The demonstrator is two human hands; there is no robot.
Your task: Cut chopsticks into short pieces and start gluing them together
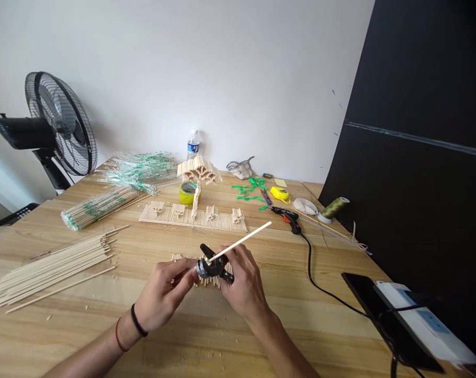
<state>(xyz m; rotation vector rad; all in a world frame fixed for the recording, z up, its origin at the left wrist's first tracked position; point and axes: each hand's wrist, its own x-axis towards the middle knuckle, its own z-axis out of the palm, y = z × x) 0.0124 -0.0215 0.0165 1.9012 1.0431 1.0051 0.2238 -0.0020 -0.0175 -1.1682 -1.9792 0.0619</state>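
My right hand is closed around a black-handled, pliers-like cutter with a grey metal head. A thin round wooden stick runs through its jaws and slants up to the right, past my right fingers. My left hand pinches at the cutter's head, in line with the stick; the stick's end there is hidden by the fingers. Beneath both hands, short cut stick pieces lie side by side on the table, partly covered. Further back stands a stick-built model with a roof-like top on a post, rising from a slatted base.
Long loose sticks and a wrapped bundle lie left, near plastic wrappers. A tape roll and bottle stand behind. To the right are a glue gun with its cord, a tape measure, a phone and a power strip.
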